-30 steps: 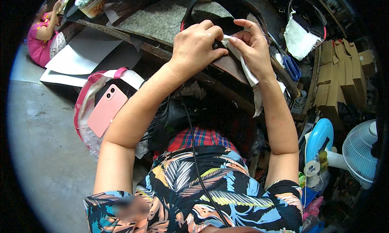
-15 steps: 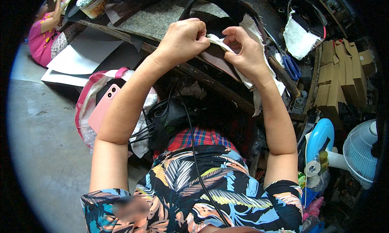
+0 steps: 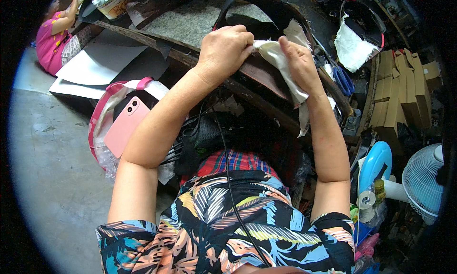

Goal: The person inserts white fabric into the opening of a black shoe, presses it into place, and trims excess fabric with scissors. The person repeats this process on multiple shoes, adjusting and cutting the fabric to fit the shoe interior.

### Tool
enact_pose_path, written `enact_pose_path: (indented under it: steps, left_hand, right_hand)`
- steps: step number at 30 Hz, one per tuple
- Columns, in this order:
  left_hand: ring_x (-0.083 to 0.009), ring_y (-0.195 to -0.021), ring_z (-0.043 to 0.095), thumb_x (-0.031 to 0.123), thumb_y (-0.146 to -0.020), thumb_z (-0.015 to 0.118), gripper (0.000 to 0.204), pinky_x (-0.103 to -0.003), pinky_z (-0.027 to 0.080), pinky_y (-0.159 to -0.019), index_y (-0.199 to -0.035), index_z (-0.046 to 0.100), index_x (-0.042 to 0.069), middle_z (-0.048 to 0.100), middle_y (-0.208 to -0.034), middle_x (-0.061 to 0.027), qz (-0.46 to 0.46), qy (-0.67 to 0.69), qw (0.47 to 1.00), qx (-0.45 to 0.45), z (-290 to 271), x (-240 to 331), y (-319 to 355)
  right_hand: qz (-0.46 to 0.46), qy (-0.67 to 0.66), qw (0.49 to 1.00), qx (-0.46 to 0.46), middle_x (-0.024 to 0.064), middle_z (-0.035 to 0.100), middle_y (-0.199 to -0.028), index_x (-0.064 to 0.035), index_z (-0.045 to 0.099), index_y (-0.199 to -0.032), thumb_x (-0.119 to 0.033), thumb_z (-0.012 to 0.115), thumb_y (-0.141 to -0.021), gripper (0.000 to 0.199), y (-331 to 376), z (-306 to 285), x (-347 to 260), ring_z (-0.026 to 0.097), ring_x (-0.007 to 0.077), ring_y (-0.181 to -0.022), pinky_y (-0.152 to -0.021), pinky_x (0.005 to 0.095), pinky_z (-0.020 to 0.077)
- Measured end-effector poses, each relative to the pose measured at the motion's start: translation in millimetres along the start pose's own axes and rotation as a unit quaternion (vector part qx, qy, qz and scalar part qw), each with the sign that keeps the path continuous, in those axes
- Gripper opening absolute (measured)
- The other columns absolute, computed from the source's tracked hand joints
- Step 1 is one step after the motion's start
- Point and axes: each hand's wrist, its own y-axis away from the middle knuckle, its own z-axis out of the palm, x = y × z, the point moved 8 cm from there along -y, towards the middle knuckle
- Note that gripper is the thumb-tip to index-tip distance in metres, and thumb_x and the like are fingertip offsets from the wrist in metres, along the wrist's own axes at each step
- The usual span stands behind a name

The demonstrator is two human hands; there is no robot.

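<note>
The left hand (image 3: 226, 48) is seen closed into a fist-like grip, clamped on the upper end of one strip of off-white cloth (image 3: 281, 64) and on the edge of a dark leather piece (image 3: 259, 74) beneath it. The right hand (image 3: 297, 64) is laid over the same cloth, fingers (image 3: 285, 44) bent together and pressing it down; whether the thumb is closed beneath cannot be told. The cloth is stretched between the two hands, and its loose tail is seen hanging down past the right wrist, over the near edge of the counter (image 3: 190, 24). The leather piece is held above the counter's near edge, directly ahead of the person. One curved black strap (image 3: 266, 2) is arched over the work, just behind both hands.

Counted about the counter: one pair of blue-handled scissors (image 3: 342, 79) to the right of the right hand; one further white cloth scrap (image 3: 354, 48) beyond them; one stack of brown cardboard pieces (image 3: 395, 98) at the far right. To the left, one pink phone (image 3: 124, 126) is lodged in one pink-trimmed bag (image 3: 102, 117). Pale sheets (image 3: 100, 67) lie on the floor beyond it. One white fan (image 3: 423, 181) is placed at the lower right. One other person in a pink top (image 3: 50, 40) is seated at the upper left, well apart.
</note>
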Motion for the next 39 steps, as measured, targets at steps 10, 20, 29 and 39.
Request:
enact_pose_path:
  steps: [10,20,29,39]
  left_hand:
    - [-0.0312,-0.081,0.068,0.009,-0.076,0.074,0.016,-0.038,0.055,-0.071,-0.091,0.07,0.007,0.067,-0.095,-0.0095,0.033,0.043,0.998,0.018,-4.4,1.9,-2.1]
    - [-0.029,-0.085,0.066,-0.004,-0.069,0.07,0.02,-0.036,0.055,-0.073,-0.079,0.054,0.003,0.064,-0.096,-0.0102,0.156,0.141,0.977,-0.023,-36.4,5.3,39.8]
    - [-0.0335,-0.099,0.062,0.0,-0.068,0.071,0.024,-0.039,0.053,-0.084,-0.087,0.056,0.002,0.06,-0.107,-0.0138,0.119,0.076,0.99,-0.016,-24.8,6.8,38.8]
    - [-0.0339,-0.103,0.058,-0.004,-0.073,0.067,0.019,-0.037,0.051,-0.087,-0.086,0.053,0.0,0.056,-0.113,-0.0172,0.043,0.218,0.975,0.014,6.5,-14.5,12.0]
  right_hand:
    - [-0.054,0.028,0.998,0.005,0.0094,0.067,-0.092,-0.0017,0.071,-0.104,-0.053,0.037,-0.105,0.062,1.6,4.1,-9.3,0.062,0.017,-0.089,-0.084,0.0297,0.0496]
    - [-0.204,0.315,0.924,0.075,0.0091,0.07,-0.092,-0.0043,0.073,-0.102,-0.025,0.051,-0.101,0.031,6.4,15.8,-32.6,0.067,0.0219,-0.084,-0.077,0.0318,0.0523]
    - [-0.216,0.328,0.916,0.082,0.009,0.071,-0.092,-0.0075,0.074,-0.099,-0.035,0.056,-0.098,0.032,6.9,11.8,-49.9,0.067,0.0262,-0.086,-0.077,0.0371,0.0526]
    - [-0.174,0.437,0.882,-0.012,0.0156,0.066,-0.097,-0.0036,0.071,-0.103,-0.024,0.074,-0.08,0.031,-5.4,40.5,-64.6,0.066,0.0338,-0.089,-0.08,0.0425,0.0533]
